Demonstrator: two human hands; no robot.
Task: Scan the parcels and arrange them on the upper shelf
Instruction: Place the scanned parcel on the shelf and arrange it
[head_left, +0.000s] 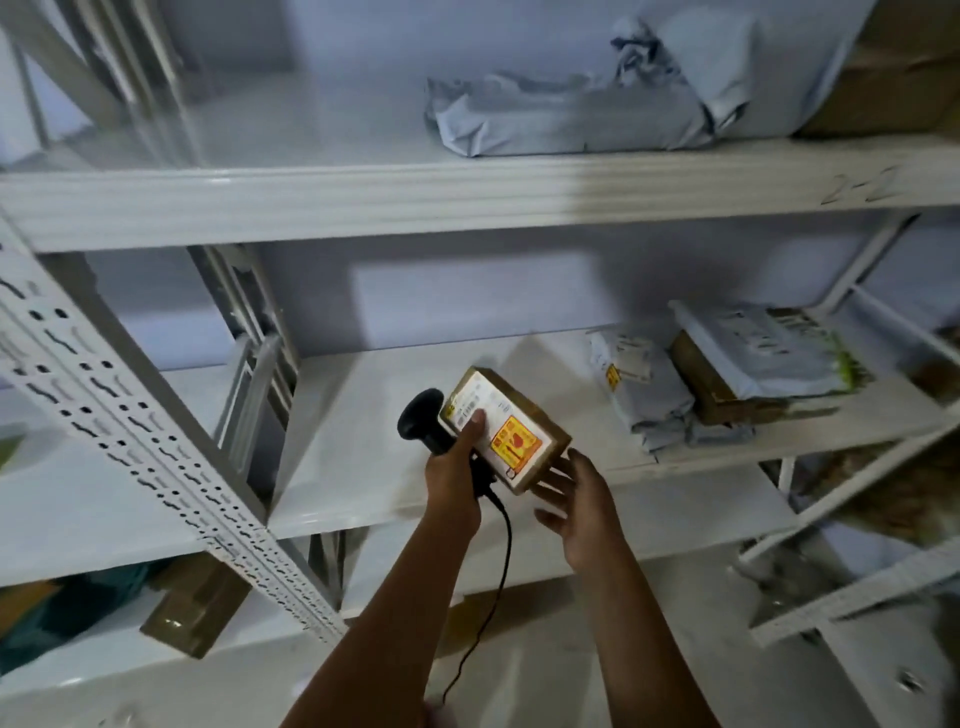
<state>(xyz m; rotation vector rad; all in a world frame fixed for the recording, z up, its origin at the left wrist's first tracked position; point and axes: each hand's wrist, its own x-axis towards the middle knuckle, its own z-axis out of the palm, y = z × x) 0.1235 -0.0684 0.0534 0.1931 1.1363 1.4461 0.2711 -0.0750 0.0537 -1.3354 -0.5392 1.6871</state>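
You read only "2-2", handwritten on the edge of the upper shelf (857, 189); print on the box (519, 415) is blurred.

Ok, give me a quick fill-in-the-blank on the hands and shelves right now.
1. The left hand grips the black ____ with its thumb on the small box.
2. The right hand is ____, fingers spread at the box's lower corner.
3. The crumpled grey bag lies on the ____ shelf, marked 2-2.
Missing: scanner; open; upper.

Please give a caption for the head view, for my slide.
Left hand grips scanner and labelled box together; open right hand beside it.
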